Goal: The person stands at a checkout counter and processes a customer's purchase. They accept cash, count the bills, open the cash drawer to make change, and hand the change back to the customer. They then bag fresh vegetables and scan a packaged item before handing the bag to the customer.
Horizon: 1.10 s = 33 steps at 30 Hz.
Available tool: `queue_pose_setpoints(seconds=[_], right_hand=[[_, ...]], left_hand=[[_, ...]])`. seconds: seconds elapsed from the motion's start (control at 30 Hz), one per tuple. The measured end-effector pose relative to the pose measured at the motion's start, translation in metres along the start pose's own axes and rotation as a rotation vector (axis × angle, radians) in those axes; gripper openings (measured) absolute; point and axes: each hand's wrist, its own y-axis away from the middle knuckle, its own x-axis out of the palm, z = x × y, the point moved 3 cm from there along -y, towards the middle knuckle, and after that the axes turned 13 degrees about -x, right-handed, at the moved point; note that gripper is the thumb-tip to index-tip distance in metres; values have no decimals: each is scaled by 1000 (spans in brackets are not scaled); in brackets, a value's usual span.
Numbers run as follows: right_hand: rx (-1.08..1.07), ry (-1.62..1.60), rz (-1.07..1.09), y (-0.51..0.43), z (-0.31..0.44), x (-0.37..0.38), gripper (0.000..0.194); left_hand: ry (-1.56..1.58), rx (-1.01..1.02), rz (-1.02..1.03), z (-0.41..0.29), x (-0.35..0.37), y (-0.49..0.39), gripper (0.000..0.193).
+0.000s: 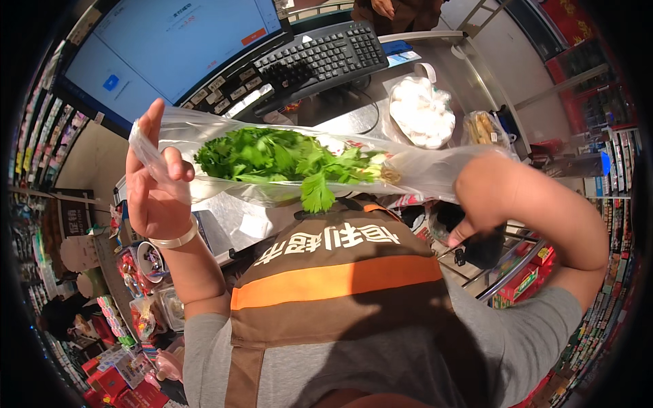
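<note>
A clear plastic bag (428, 171) is stretched between my two hands above the counter. Inside lies a bunch of leafy greens (270, 153) resembling celery, with pale roots towards the right; one leaf hangs over the bag's near edge. My left hand (158, 178) is raised at the bag's left end, the plastic looped over its partly spread fingers. At the other end, my right hand (482, 196) is bent downward and holds the plastic, its thumb pointing down and most of its fingers hidden.
Behind the bag are a keyboard (326, 56) and a monitor (173, 46). A bag of white items (422, 112) and a smaller packed bag (483, 128) rest on the metal counter (352, 120). Across it stands another person (398, 13). A metal rail (515, 270) curves at lower right.
</note>
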Motion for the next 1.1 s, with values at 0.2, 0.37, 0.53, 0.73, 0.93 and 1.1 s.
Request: queue_pose_setpoints(seconds=[0.2,0.37,0.53,0.73,0.93,1.1], right_hand=[[-89,193,-451,47,-7,-10,25],[-133,-70,-1157,164,-75,-2,31],[66,-499,-1778,192,-157,10,11],[958,160,-1933,223,-204,13,20],[1290,-37,-1997,252,-238,59,24],[1244,-216,-1683,168,-327,117,35]], left_hand=[[-122,-84,0,-14,6,-7,69],[83,-21,271,-65,19,-26,66],[197,-233,484,-70,73,-106,84],[482,-485,947,-10,150,-229,53],[247,-288,472,33,201,-319,17],[-13,-529,220,175,204,-364,28]])
